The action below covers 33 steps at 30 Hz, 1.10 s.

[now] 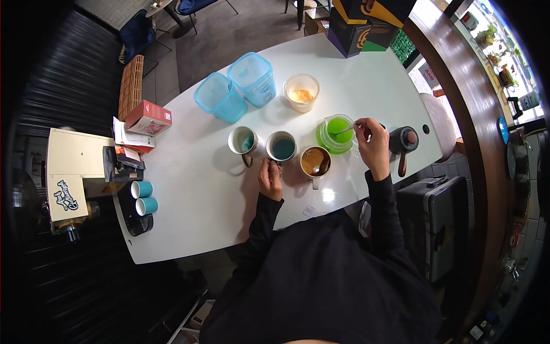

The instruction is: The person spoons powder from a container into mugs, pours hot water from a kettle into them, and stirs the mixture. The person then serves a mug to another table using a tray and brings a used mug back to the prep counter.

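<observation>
The right hand [373, 143] pinches a thin metallic stirrer [348, 129] in the clear round jug [325, 141] of bright green liquid [338, 124], the left hand [271, 180] grips a pale ceramic mug [279, 136] left of it, and brisk stirring could slop liquid out.

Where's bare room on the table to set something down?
Free: white tabletop between the two teal cups and the left hand; also between the translucent round tub and black multicoloured boxes. Crowded: around three round mugs and the clear jug of green liquid at the right hand.
</observation>
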### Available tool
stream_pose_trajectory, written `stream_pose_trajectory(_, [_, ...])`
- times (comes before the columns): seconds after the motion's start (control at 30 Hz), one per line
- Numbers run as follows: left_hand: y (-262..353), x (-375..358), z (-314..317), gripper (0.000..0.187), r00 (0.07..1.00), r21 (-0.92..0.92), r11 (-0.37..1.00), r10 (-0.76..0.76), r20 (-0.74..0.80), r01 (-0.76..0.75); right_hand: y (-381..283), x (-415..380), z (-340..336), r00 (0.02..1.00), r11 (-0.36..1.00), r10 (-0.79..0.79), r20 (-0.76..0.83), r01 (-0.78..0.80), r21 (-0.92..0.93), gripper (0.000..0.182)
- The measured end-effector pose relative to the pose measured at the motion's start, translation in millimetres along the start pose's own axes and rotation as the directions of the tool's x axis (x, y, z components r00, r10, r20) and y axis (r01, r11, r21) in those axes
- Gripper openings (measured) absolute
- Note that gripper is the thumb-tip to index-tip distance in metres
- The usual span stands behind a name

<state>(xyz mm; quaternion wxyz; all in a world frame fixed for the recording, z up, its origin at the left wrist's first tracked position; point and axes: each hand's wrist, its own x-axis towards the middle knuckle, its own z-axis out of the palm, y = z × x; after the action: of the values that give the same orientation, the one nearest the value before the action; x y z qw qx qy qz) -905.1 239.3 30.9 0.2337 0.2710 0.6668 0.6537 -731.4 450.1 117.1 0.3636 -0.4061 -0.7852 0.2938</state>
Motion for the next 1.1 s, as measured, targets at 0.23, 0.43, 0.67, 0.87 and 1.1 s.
stream_pose_trajectory(0.23, [-3,1,0,0.024,1.000,0.021,1.000,0.012,0.006,-0.012,-12,-7,1,0.980,0.995,-0.030,0.195,0.010,0.099,0.009])
stream_pose_trajectory(0.43, [-6,0,0,0.023,1.000,0.014,1.000,0.012,0.000,-0.012,-25,-9,-11,0.987,0.995,-0.093,0.134,0.089,0.033,0.010])
stream_pose_trajectory(0.67, [-18,1,-4,0.023,0.997,-0.023,0.999,0.050,0.054,-0.048,-43,-8,-36,0.990,0.993,-0.113,0.083,0.109,0.042,0.013])
stream_pose_trajectory(0.87, [-20,2,-4,0.022,0.996,0.007,0.997,0.072,0.061,-0.073,-43,-9,-43,0.997,0.997,-0.077,0.008,0.077,0.031,0.012])
stream_pose_trajectory(1.1, [-10,1,-1,0.021,1.000,-0.002,1.000,0.009,0.013,-0.009,-78,-12,-39,0.992,0.973,-0.127,0.015,0.122,0.196,0.015])
